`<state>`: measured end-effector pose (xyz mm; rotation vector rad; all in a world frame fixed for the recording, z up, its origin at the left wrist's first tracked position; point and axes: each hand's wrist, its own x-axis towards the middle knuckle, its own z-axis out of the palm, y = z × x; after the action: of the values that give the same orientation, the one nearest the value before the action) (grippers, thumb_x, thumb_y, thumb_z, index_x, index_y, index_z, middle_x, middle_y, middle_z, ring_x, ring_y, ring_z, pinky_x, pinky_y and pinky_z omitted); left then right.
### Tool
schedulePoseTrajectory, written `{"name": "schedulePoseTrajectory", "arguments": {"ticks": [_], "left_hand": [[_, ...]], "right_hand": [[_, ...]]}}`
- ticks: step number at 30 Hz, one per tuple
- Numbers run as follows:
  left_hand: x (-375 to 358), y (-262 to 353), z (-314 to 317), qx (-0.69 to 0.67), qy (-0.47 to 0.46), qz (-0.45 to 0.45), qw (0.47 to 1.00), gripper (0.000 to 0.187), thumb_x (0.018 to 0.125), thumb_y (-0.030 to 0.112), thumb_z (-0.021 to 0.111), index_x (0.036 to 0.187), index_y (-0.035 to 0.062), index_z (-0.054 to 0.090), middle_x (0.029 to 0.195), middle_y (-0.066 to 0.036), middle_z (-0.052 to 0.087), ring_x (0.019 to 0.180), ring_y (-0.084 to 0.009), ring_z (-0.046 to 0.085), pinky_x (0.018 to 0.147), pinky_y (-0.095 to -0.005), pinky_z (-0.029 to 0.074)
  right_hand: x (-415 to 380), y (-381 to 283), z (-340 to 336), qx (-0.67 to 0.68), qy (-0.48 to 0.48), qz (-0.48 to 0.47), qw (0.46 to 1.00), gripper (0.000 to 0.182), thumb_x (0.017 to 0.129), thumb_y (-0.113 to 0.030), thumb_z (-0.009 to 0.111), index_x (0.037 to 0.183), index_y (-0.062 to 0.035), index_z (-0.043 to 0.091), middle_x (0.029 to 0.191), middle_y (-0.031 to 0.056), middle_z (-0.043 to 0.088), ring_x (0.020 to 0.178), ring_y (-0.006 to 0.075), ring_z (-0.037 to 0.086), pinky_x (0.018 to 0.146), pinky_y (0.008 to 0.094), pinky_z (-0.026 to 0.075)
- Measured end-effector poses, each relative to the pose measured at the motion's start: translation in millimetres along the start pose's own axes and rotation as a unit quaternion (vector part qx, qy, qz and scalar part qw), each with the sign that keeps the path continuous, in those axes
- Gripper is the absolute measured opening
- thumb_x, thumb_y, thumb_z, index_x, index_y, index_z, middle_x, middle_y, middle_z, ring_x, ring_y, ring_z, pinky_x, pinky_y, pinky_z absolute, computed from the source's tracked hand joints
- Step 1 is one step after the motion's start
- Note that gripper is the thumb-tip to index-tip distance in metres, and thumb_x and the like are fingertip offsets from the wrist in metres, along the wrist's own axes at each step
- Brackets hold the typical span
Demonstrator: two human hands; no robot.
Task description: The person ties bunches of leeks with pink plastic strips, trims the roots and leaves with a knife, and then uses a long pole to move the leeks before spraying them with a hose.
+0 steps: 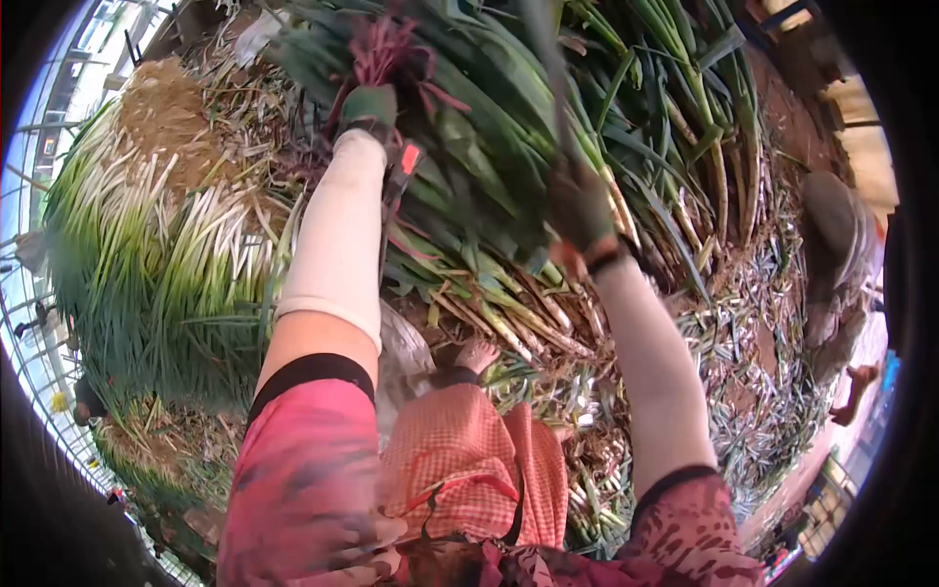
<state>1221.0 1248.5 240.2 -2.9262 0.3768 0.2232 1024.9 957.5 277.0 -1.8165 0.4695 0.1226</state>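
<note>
Inspecting from my remote seat, I record this moment as follows.

Left hand: my gloved left hand (369, 110) is raised at full reach, fingers clamped on a reddish-purple bunch of stalks (386, 49) at the top of the pile; a white sleeve (337, 235) covers the forearm, in my judgement as protection against the foliage.

Right hand: my gloved right hand (579, 207) is closed on a long green onion bundle (489, 127), the grip low on the stems, likely so the leaves hang clear.

Location of goods: both bunches are against the heaped green onions, directly ahead and above my lap.

Stacked stock: a trimmed onion stack (166, 254) lies to the left, white ends aligned outward, apparently for orderly sorting.

Ground: discarded trimmings (743, 333) cover the floor on the right.

Clothing: a checked apron (469, 460) covers the knees.

Other persons: a crouched person (841, 264) sits at the right edge; hands not discernible.
</note>
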Motion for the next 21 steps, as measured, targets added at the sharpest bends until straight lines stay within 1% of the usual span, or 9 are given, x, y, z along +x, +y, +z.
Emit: {"name": "schedulePoseTrajectory", "arguments": {"ticks": [2, 5, 6, 7, 8, 11, 13, 17, 21], "left_hand": [[3.2, -1.9, 19.2, 0.025, 0.001, -0.033, 0.999, 0.027, 0.088, 0.021, 0.045, 0.104, 0.0134, 0.065, 0.098, -0.017, 0.066, 0.091, -0.035, 0.064, 0.076, -0.0469, 0.052], [-15.7, 5.8, 20.6, 0.054, 0.063, 0.025, 0.996, 0.023, 0.089, 0.02, 0.044, 0.096, 0.0117, 0.065, 0.089, -0.016, 0.066, 0.08, -0.0347, 0.065, 0.064, -0.0474, 0.051], [-22.4, -4.0, 2.7, 0.043, 0.132, 0.079, 0.987, 0.023, 0.09, 0.02, 0.043, 0.092, 0.0107, 0.064, 0.084, -0.016, 0.066, 0.075, -0.0346, 0.064, 0.059, -0.0478, 0.05], [0.2, -51.0, 60.7, 0.049, 0.32, 0.22, 0.92, 0.021, 0.09, 0.021, 0.044, 0.087, 0.01, 0.062, 0.073, -0.013, 0.062, 0.062, -0.032, 0.059, 0.05, -0.0455, 0.044], [-5.1, -62.9, 44.6, 0.039, 0.301, 0.207, 0.93, 0.02, 0.09, 0.021, 0.045, 0.089, 0.0099, 0.061, 0.073, -0.013, 0.063, 0.062, -0.0313, 0.059, 0.051, -0.045, 0.044], [-46.5, -48.0, 12.9, -0.048, 0.242, 0.142, 0.959, 0.017, 0.089, 0.021, 0.048, 0.096, 0.0095, 0.059, 0.075, -0.012, 0.063, 0.064, -0.0295, 0.06, 0.053, -0.0435, 0.045], [-102.6, -36.8, 12.8, -0.111, 0.216, 0.101, 0.965, 0.018, 0.089, 0.021, 0.05, 0.101, 0.0092, 0.057, 0.076, -0.011, 0.063, 0.066, -0.0282, 0.061, 0.055, -0.0424, 0.046], [-295.5, 0.6, 38.0, -0.192, 0.031, 0.019, 0.981, 0.026, 0.088, 0.022, 0.054, 0.11, 0.0087, 0.054, 0.079, -0.009, 0.064, 0.069, -0.0257, 0.061, 0.058, -0.0404, 0.047], [-482.5, 103.4, 42.1, -0.214, -0.404, -0.021, 0.889, 0.036, 0.087, 0.022, 0.058, 0.118, 0.0082, 0.051, 0.082, -0.007, 0.064, 0.072, -0.0232, 0.062, 0.062, -0.0383, 0.048]], "right_hand": [[-41.1, 54.0, -46.7, 0.006, 0.005, 0.045, 0.999, 0.022, 0.091, -0.026, 0.053, 0.101, -0.0081, 0.061, 0.068, 0.0097, 0.06, 0.055, 0.0213, 0.057, 0.047, 0.0347, 0.042], [-113.9, 141.9, -96.5, -0.206, -0.021, -0.089, 0.974, 0.018, 0.092, -0.021, 0.053, 0.098, -0.0059, 0.062, 0.067, 0.0014, 0.056, 0.055, 0.0102, 0.051, 0.048, 0.0278, 0.041], [-144.9, 148.8, -106.3, -0.094, -0.017, -0.031, 0.995, 0.015, 0.093, -0.018, 0.053, 0.097, -0.0059, 0.061, 0.069, -0.0014, 0.055, 0.057, 0.0067, 0.049, 0.049, 0.0249, 0.041], [-174.8, 155.8, -116.1, 0.022, 0.0, 0.024, 0.999, 0.013, 0.093, -0.016, 0.053, 0.095, -0.0058, 0.061, 0.071, -0.0042, 0.054, 0.06, 0.0031, 0.048, 0.051, 0.022, 0.04], [-205.4, 163.1, -126.5, -0.102, 0.029, -0.003, 0.994, 0.011, 0.093, -0.016, 0.053, 0.098, -0.0078, 0.059, 0.074, -0.0056, 0.052, 0.062, 0.003, 0.047, 0.052, 0.0203, 0.039], [-315.3, 228.6, -158.8, 0.138, 0.062, 0.227, 0.962, 0.015, 0.094, -0.017, 0.053, 0.105, -0.009, 0.06, 0.07, -0.0063, 0.049, 0.059, 0.0037, 0.045, 0.052, 0.0201, 0.038], [-396.4, 284.9, -175.5, 0.123, 0.115, 0.326, 0.93, 0.019, 0.093, -0.017, 0.053, 0.108, -0.0086, 0.06, 0.069, -0.0055, 0.05, 0.06, 0.0046, 0.046, 0.052, 0.0214, 0.039], [-559.6, 346.7, -192.6, -0.037, 0.213, 0.424, 0.879, 0.028, 0.089, -0.022, 0.058, 0.113, -0.0086, 0.062, 0.068, 0.001, 0.059, 0.062, 0.0122, 0.053, 0.056, 0.0286, 0.044], [-675.2, 371.1, -191.3, -0.034, 0.258, 0.607, 0.751, 0.028, 0.089, -0.027, 0.056, 0.103, -0.0051, 0.064, 0.063, 0.0024, 0.057, 0.058, 0.0141, 0.055, 0.053, 0.0283, 0.044]]}}
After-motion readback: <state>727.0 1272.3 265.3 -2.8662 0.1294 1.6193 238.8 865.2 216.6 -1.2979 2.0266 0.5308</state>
